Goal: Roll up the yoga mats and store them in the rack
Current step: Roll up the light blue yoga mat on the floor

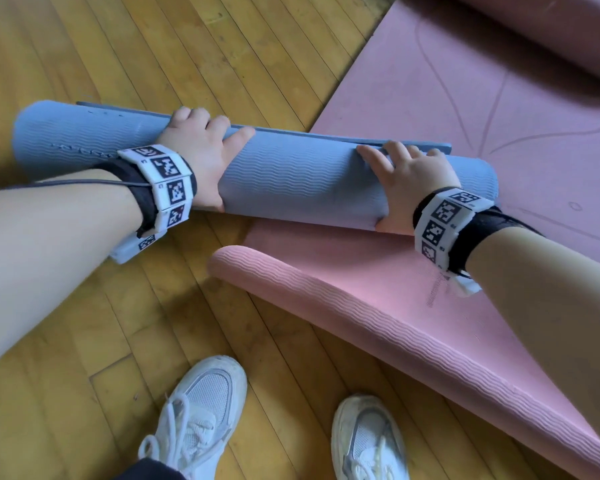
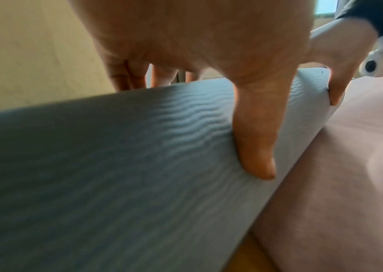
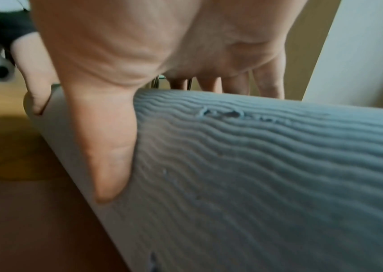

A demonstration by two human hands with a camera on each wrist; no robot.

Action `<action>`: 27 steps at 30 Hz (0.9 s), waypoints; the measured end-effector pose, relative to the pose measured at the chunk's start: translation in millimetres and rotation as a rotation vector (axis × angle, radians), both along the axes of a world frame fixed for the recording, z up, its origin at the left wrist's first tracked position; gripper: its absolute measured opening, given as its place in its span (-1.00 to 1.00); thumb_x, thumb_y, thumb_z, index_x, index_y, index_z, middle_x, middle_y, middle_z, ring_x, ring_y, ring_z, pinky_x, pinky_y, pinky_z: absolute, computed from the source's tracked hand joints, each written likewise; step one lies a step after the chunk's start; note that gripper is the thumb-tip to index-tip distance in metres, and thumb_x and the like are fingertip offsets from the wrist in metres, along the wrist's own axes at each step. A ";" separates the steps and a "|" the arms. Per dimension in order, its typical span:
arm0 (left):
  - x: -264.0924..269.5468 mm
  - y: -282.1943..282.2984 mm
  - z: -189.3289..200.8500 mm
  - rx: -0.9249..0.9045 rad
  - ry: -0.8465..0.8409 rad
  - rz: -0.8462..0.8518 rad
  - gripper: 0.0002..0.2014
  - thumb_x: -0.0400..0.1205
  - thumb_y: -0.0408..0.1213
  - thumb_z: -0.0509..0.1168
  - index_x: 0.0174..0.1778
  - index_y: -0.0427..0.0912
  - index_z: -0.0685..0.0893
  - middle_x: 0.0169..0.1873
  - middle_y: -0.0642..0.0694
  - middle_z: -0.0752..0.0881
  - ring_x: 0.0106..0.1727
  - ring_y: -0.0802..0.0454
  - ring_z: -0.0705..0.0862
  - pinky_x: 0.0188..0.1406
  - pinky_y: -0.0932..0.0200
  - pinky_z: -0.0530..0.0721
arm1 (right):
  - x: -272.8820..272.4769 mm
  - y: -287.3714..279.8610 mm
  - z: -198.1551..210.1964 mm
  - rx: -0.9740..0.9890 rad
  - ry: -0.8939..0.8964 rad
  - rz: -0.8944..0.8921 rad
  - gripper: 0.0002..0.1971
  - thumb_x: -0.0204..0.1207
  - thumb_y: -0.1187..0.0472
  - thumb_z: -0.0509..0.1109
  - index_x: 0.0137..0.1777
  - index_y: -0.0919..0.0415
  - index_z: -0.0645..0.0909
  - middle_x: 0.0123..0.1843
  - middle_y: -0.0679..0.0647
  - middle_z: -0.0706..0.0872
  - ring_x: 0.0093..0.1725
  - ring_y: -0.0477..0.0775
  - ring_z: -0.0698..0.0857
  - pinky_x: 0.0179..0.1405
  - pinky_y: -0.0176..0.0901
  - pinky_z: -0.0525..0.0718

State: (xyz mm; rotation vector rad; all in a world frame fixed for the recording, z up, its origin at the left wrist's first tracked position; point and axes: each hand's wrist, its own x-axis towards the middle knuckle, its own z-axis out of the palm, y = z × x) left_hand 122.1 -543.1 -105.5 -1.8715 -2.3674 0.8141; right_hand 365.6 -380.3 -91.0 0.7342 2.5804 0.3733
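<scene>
my left hand [image 1: 194,147] and right hand [image 1: 409,181] each gripped the blue roll [image 1: 291,174], fingers over the top. it lay sideways across me, both hands equally near.

Your head view is bright and evenly lit by soft daylight, with the wooden floor [image 1: 84,46] crisp at the centre. Soft shadows fall under your arms onto the floor and the pink mat [image 1: 413,323]. The top right corner smears into blur, and straight floorboards bend near the edges. Your left wrist view is dimmer: the blue mat [image 2: 116,165] sits shaded and blurred in the foreground, with a bright window patch [image 2: 325,8] top right. Your right wrist view is soft too, sharpest on the mat's ridges.
</scene>
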 end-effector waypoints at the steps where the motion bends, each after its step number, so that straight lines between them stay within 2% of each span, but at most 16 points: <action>1: 0.7 -3.3 2.6 -0.021 -0.011 -0.025 0.18 0.21 0.42 0.41 0.61 0.01 -0.04 0.41 -0.16 0.41 0.28 -0.20 0.44 0.29 -0.05 0.34 | 5.1 -3.6 4.0 -0.019 -0.008 0.007 0.14 0.17 -0.27 0.52 0.62 -0.04 -0.13 0.45 0.16 0.36 0.33 0.24 0.52 0.24 0.11 0.53; 5: 8.6 -11.8 16.5 -0.110 -0.086 -0.051 0.15 0.16 0.43 0.45 0.51 0.08 -0.05 0.28 -0.09 0.50 0.25 -0.15 0.49 0.26 -0.07 0.40 | 23.2 -22.6 17.9 -0.059 -0.038 0.024 0.09 0.12 -0.29 0.48 0.59 -0.04 -0.03 0.35 0.11 0.45 0.18 0.18 0.63 0.09 0.03 0.60; 7: 14.0 -12.5 20.8 -0.172 -0.107 -0.036 0.14 0.19 0.35 0.50 0.50 0.10 -0.08 0.34 -0.08 0.48 0.31 -0.14 0.48 0.31 -0.09 0.41 | 29.0 -30.6 18.8 -0.085 -0.047 0.014 0.09 0.11 -0.33 0.49 0.59 -0.05 0.00 0.37 0.07 0.46 0.15 0.17 0.65 0.08 0.00 0.60; 8: 16.8 -12.5 22.0 -0.194 -0.129 -0.019 0.13 0.22 0.27 0.53 0.52 0.10 -0.08 0.42 -0.09 0.41 0.37 -0.15 0.44 0.37 -0.11 0.39 | 31.3 -32.7 16.8 -0.108 -0.040 -0.001 0.11 0.12 -0.34 0.50 0.60 -0.06 0.00 0.40 0.05 0.46 0.20 0.16 0.64 0.13 0.01 0.58; 10: 26.6 -12.2 23.3 -0.194 -0.197 0.033 0.04 0.36 0.06 0.53 0.59 0.11 -0.05 0.60 -0.15 0.14 0.54 -0.19 0.27 0.50 -0.14 0.25 | 36.3 -34.1 11.4 -0.177 0.002 -0.042 0.14 0.13 -0.32 0.53 0.64 -0.08 -0.03 0.51 0.01 0.40 0.38 0.13 0.54 0.29 0.03 0.50; 12: 43.3 -8.4 23.1 -0.128 -0.264 0.010 -0.11 0.50 -0.03 0.41 0.64 0.07 -0.01 0.65 -0.14 -0.03 0.61 -0.19 0.12 0.55 -0.11 0.15 | 44.8 -33.0 7.8 -0.230 0.088 -0.094 0.13 0.17 -0.28 0.55 0.67 -0.07 -0.01 0.60 0.00 0.29 0.53 0.10 0.37 0.45 0.03 0.37; 14: 63.6 -2.8 19.5 -0.065 -0.333 -0.071 -0.19 0.61 0.10 0.26 0.67 0.03 -0.03 0.64 -0.10 0.01 0.61 -0.15 0.09 0.55 -0.09 0.13 | 57.6 -32.4 5.1 -0.225 0.211 -0.171 0.08 0.21 -0.28 0.54 0.67 -0.08 0.05 0.61 0.04 0.24 0.59 0.13 0.24 0.53 0.04 0.23; 16: 79.8 5.5 14.6 -0.028 -0.382 -0.094 -0.20 0.63 0.25 0.10 0.68 0.09 -0.13 0.65 -0.10 0.03 0.63 -0.17 0.07 0.57 -0.10 0.08 | 71.8 -32.8 2.3 -0.198 0.318 -0.297 0.03 0.25 -0.32 0.50 0.66 -0.11 0.07 0.57 0.10 0.23 0.58 0.17 0.18 0.55 0.08 0.15; 19: 92.9 20.9 10.8 -0.042 -0.380 -0.026 -0.17 0.56 0.41 -0.01 0.63 0.25 -0.29 0.67 -0.22 -0.04 0.65 -0.34 -0.01 0.61 -0.17 -0.05 | 91.4 -26.9 -3.1 -0.177 0.371 -0.526 -0.05 0.37 -0.37 0.36 0.67 -0.12 -0.03 0.62 0.14 0.12 0.63 0.20 0.08 0.60 0.07 0.04; 21: 99.8 31.7 8.6 -0.075 -0.321 0.008 -0.08 0.49 0.49 0.00 0.62 0.24 -0.34 0.67 -0.27 -0.11 0.65 -0.40 -0.07 0.63 -0.22 -0.10 | 106.0 -17.8 -5.6 -0.187 0.369 -0.697 -0.04 0.41 -0.41 0.28 0.67 -0.15 -0.15 0.69 0.12 -0.04 0.68 0.18 -0.06 0.63 0.07 -0.04; 22: 102.7 37.3 7.4 -0.088 -0.284 0.021 -0.03 0.47 0.50 0.03 0.62 0.20 -0.36 0.66 -0.29 -0.15 0.65 -0.40 -0.11 0.63 -0.25 -0.12 | 113.5 -13.3 -6.4 -0.238 0.401 -0.797 -0.02 0.42 -0.40 0.28 0.67 -0.15 -0.21 0.71 0.12 -0.07 0.68 0.17 -0.04 0.63 0.07 0.00; 24: 109.0 47.9 6.9 -0.102 -0.222 0.040 0.07 0.45 0.50 0.09 0.64 0.04 -0.37 0.66 -0.27 -0.22 0.66 -0.34 -0.17 0.62 -0.26 -0.13 | 127.2 -6.2 -9.6 -0.436 0.565 -0.989 0.01 0.49 -0.26 0.35 0.68 -0.04 -0.29 0.70 0.15 0.05 0.64 0.20 0.19 0.59 0.03 0.19; 25: 113.2 53.8 7.3 -0.098 -0.200 0.040 0.12 0.44 0.49 0.12 0.65 -0.06 -0.35 0.66 -0.24 -0.24 0.67 -0.29 -0.16 0.63 -0.24 -0.10 | 133.6 -4.3 -11.8 -0.528 0.634 -1.045 0.03 0.52 -0.18 0.37 0.69 0.05 -0.32 0.69 0.16 0.14 0.61 0.20 0.28 0.55 -0.02 0.26; 27: 125.2 65.0 8.2 -0.072 -0.178 0.016 0.19 0.42 0.49 0.17 0.66 -0.24 -0.27 0.66 -0.24 -0.22 0.67 -0.25 -0.06 0.61 -0.16 0.04 | 142.1 -3.9 -17.8 -0.616 0.648 -1.087 0.02 0.55 -0.13 0.37 0.69 0.19 -0.31 0.66 0.16 0.25 0.59 0.15 0.34 0.49 -0.15 0.29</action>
